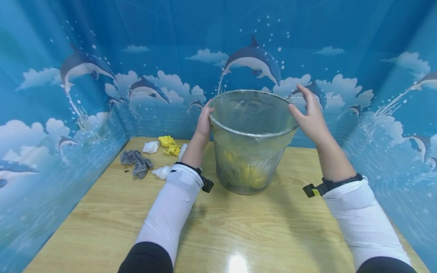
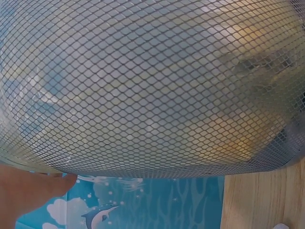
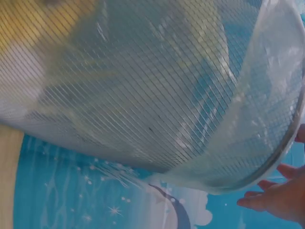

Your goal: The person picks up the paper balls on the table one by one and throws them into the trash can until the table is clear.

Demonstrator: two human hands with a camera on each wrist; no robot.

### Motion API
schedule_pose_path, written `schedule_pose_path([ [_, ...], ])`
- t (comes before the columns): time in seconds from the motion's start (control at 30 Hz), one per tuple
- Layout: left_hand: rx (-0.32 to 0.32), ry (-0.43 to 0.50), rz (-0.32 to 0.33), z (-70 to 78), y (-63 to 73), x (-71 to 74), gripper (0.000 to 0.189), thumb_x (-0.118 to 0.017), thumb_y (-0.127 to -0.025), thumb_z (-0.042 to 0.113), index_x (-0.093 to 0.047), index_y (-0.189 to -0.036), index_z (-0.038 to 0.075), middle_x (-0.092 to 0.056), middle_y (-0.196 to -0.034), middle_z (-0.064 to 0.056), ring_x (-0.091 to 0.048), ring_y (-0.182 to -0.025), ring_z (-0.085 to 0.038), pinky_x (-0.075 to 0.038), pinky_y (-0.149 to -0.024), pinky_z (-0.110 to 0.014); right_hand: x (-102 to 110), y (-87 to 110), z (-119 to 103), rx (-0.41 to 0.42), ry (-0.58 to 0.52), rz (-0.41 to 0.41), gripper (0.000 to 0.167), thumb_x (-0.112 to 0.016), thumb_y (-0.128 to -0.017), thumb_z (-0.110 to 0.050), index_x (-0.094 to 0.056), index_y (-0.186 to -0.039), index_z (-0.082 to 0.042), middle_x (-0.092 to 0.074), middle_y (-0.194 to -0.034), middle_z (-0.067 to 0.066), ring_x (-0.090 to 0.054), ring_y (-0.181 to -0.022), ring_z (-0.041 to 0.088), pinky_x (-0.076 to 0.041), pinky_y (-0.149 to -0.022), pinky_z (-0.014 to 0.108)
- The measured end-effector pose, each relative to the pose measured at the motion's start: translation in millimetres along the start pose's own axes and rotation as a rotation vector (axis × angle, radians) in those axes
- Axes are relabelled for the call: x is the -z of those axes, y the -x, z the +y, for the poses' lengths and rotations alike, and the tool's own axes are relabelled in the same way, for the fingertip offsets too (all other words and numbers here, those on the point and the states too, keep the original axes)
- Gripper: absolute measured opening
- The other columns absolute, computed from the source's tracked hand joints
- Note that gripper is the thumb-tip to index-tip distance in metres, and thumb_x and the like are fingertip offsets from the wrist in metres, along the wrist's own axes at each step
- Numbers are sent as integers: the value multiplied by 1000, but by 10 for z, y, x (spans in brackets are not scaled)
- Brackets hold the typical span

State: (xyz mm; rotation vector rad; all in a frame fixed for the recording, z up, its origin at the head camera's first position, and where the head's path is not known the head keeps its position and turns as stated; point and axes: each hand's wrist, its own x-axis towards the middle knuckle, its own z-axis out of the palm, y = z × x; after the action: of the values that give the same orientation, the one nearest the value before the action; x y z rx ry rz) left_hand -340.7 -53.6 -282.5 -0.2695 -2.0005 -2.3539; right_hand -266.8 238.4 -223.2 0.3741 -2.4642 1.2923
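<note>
A wire mesh wastebasket (image 1: 252, 159) stands on the wooden table, lined with a clear plastic bag (image 3: 271, 90) folded over its rim. Yellow crumpled material (image 1: 247, 172) shows through its side. My left hand (image 1: 204, 120) holds the rim at the left, with the thumb up at the edge. In the left wrist view, mesh fills most of the picture and part of the hand (image 2: 33, 191) shows low at the left. My right hand (image 1: 311, 117) is at the right of the rim, fingers spread and thumb tip right at the edge.
Left of the wastebasket lie a grey crumpled cloth or paper (image 1: 137, 163), yellow crumpled pieces (image 1: 169, 145) and white crumpled pieces (image 1: 151, 146), one partly behind my left forearm. A blue dolphin-print curtain (image 1: 170, 34) surrounds the table (image 1: 239, 235) at the back and sides.
</note>
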Motion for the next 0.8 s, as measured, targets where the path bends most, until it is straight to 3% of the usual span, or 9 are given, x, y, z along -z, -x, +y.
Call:
schedule_pose_path([
  [0.13,-2,-4,-3,-9,1,6,62,-32,-94,26,-23,-155,22,-17,-162,1,-19,-147,-23,-25,-116,-48,-69,68,46,-62,-111,30,67,-44,-101,-36,-8,-156,-24,-3,-164,3,1,-151,21,-5,-122,44],
  [0.57,-5,9,-8,0,6,15,62,-32,-94,25,-22,-155,21,-17,-162,1,-18,-148,-22,-25,-116,-47,-321,124,114,-253,-429,179,74,-42,-101,-34,8,-156,-28,1,-164,-5,0,-151,14,-5,-122,37],
  [0.8,-10,-2,-15,7,10,15,62,-32,-94,25,-21,-156,21,-16,-162,1,-17,-148,-21,-24,-116,-48,-438,144,130,-283,-547,261,72,-38,-102,-34,9,-156,-26,-3,-164,-4,-2,-151,13,-5,-122,34],
])
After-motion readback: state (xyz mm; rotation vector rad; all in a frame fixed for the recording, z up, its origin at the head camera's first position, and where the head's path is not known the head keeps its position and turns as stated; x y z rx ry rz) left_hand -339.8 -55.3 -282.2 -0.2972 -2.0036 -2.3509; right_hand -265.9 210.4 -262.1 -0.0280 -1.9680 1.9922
